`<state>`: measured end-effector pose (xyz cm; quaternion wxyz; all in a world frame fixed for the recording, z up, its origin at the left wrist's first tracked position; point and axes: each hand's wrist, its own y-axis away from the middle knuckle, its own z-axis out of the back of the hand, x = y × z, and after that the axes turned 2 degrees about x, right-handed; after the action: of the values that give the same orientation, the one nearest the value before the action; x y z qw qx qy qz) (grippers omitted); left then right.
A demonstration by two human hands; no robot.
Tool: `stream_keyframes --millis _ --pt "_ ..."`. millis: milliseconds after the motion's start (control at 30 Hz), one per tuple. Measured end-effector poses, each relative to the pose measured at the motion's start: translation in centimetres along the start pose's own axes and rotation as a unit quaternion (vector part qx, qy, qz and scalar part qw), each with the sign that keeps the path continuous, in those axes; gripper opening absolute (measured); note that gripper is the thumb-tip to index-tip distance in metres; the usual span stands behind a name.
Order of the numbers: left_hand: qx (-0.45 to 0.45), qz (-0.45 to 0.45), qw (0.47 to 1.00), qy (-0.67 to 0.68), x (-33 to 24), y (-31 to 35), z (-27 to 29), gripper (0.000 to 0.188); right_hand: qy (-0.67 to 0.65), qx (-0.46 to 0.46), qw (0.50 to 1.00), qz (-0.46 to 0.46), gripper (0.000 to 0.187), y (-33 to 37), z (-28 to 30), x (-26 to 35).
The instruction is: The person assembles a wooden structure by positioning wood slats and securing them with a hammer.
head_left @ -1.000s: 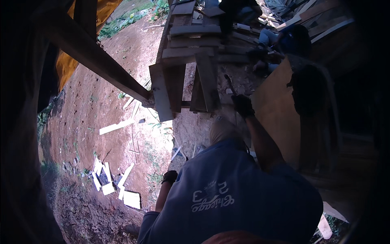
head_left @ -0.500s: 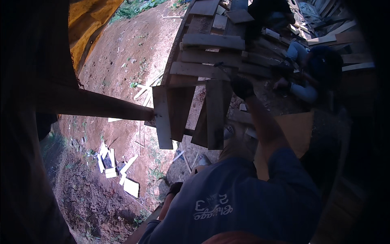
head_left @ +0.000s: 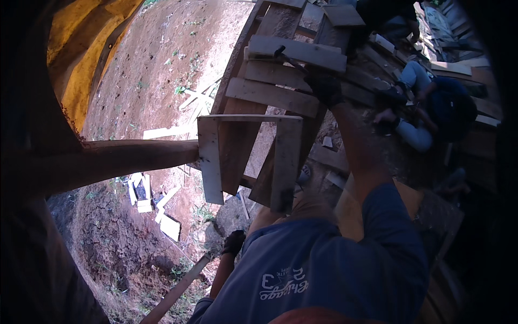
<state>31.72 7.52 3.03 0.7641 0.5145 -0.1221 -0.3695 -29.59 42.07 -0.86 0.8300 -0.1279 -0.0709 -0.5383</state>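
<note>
In my black-gloved right hand (head_left: 325,90) is a hammer (head_left: 292,62), its head up and to the left over the wooden slats (head_left: 272,97). Below it stands a frame of nailed boards: a thin top strip (head_left: 248,117) joins a left upright board (head_left: 210,162) and a right upright board (head_left: 286,162). My left hand (head_left: 233,243), gloved in black, is low beside my body, close to the end of a long wooden pole (head_left: 181,286). Its fingers are too dark to make out, so any grip on the pole is unclear.
A thick wooden beam (head_left: 118,162) runs from the left to the frame. Yellow sheeting (head_left: 86,59) hangs at upper left. Another person (head_left: 437,108) crouches at right among boards; a second, dark-clothed person (head_left: 386,16) is farther back. Wood offcuts (head_left: 143,194) lie on the dirt slope.
My right hand has lifted the hammer up and away from the frame's top right corner. My left hand has come further into sight beside the pole. The whole view has shifted slightly.
</note>
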Motion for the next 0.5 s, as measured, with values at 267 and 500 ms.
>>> stream_keyframes --millis 267,500 --pt "0.017 -0.050 0.998 -0.032 3.3 -5.1 -1.5 0.044 0.141 -0.116 0.983 0.032 0.025 -5.8 -1.0 -5.0" --pt "0.041 -0.066 0.997 -0.009 6.7 -9.6 -1.1 0.037 -0.036 -0.010 0.989 0.146 0.067 4.0 -2.5 2.2"
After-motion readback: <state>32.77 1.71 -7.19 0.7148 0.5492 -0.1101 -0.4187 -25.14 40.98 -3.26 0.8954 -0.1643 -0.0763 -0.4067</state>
